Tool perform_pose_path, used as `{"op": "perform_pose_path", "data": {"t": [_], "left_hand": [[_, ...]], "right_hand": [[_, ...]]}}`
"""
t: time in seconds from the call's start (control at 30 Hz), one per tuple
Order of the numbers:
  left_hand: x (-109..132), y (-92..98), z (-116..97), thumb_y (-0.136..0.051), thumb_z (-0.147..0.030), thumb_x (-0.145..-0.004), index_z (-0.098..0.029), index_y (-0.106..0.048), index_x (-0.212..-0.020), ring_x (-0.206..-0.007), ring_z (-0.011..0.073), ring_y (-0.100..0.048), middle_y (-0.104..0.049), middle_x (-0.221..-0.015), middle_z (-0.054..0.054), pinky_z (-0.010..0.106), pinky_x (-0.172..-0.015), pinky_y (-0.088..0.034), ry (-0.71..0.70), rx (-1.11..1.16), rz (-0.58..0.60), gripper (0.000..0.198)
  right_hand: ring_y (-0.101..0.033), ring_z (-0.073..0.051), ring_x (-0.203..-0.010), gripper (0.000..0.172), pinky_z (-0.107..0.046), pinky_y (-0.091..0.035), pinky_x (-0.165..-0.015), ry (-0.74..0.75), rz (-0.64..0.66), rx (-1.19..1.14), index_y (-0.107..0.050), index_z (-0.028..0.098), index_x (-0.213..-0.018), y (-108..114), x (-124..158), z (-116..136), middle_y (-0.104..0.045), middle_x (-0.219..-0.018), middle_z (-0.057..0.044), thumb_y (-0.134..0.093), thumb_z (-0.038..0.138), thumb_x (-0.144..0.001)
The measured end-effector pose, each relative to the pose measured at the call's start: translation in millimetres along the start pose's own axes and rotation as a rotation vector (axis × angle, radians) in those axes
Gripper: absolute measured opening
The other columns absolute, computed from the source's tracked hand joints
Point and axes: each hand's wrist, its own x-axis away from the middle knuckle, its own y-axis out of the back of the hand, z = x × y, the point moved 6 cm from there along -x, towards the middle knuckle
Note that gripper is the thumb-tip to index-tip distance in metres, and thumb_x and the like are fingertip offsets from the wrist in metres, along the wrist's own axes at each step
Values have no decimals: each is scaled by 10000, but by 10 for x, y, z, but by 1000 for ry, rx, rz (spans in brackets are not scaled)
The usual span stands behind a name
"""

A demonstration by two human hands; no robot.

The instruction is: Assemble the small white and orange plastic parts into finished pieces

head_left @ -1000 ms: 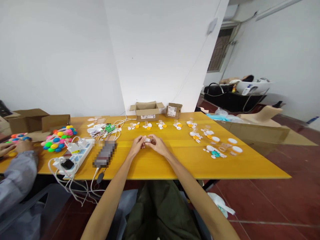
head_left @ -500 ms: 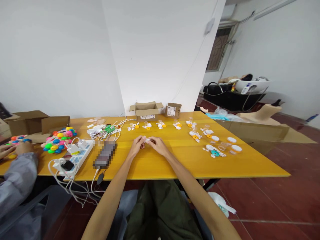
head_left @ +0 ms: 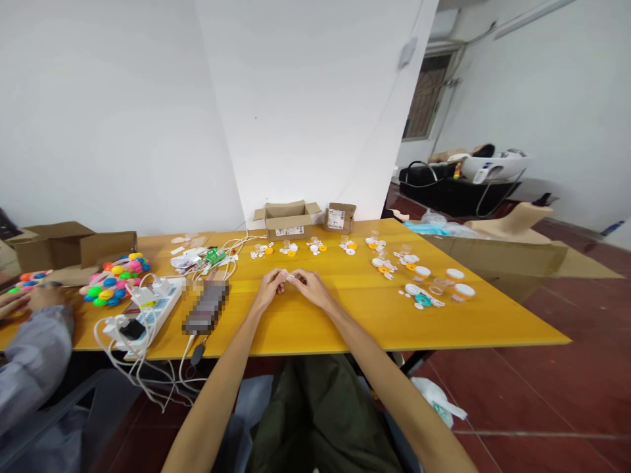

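Sitting between the pinched fingertips of left hand (head_left: pixel 271 287) and right hand (head_left: pixel 308 287), a small white piece (head_left: pixel 290 276).

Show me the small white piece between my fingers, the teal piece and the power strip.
Small white piece (head_left: pixel 290 278): head view, on its uncovered part.
Teal piece (head_left: pixel 423 299): head view, on its upper face.
Power strip (head_left: pixel 153 316): head view, on its socket face.

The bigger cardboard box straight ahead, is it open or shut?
Open: the cardboard box has its flaps sticking outward, and its inside shows.
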Motion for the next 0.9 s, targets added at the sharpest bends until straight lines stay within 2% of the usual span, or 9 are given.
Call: {"op": "perform_pose_path", "data": {"t": [0.17, 0.27, 0.4, 0.6, 0.73, 0.8, 0.9], "left_hand": [[-15, -5, -2, -670, -672, -691, -180, -616, -727, -455, 86, -470, -484, -517, -57, 215, -456, -362, -6, 22, -2, 496], [-13, 6, 16, -677, -647, -704, -180, -625, -752, -474, 89, -486, -502, -535, -53, 214, -472, -375, 13, 20, -4, 472], [-29, 21, 62, -679, -632, -710, -183, -635, -764, -490, 96, -505, -516, -541, -48, 214, -476, -386, 14, 11, -10, 455], [-82, 41, 159, -685, -646, -685, -191, -636, -757, -482, 105, -504, -520, -536, -47, 221, -461, -382, 13, 6, -36, 463], [-62, 43, 129, -688, -623, -707, -189, -651, -806, -515, 108, -525, -559, -578, -35, 223, -492, -406, 10, 8, -16, 447], [-49, 40, 99, -690, -622, -707, -188, -649, -809, -523, 106, -523, -567, -591, -33, 224, -504, -410, 6, 14, -12, 448], [-44, 31, 76, -695, -618, -704, -187, -645, -799, -525, 107, -518, -564, -588, -33, 226, -512, -411, 5, 16, -11, 444]], "right_hand": [[-602, -160, -660, 246, -276, -470, -644, -27, 4, -41, -640, 205, -890, -26, -7, -29, -680, -741, 2, -625, 435, -805], [-603, -159, -651, 283, -277, -477, -635, -46, 3, -71, -604, 217, -971, -45, -7, -60, -669, -731, 21, -668, 396, -761], [-602, -158, -659, 208, -278, -480, -646, -29, -10, -54, -597, 221, -865, -30, -2, -56, -669, -737, 12, -630, 414, -796], [-571, -154, -612, 319, -274, -460, -630, 12, -15, 37, -628, 214, -749, 0, -1, -24, -667, -672, -1, -533, 489, -881], [-589, -160, -639, 253, -275, -465, -628, -9, -28, 17, -648, 217, -872, -14, -14, -66, -682, -720, 4, -607, 463, -828], [-591, -159, -630, 275, -275, -472, -621, -39, -28, -12, -628, 221, -948, -28, -16, -101, -674, -717, 22, -659, 435, -778], [-603, -161, -654, 238, -279, -483, -636, -39, -27, -36, -613, 222, -910, -36, -13, -112, -676, -736, 19, -662, 408, -770]]}}
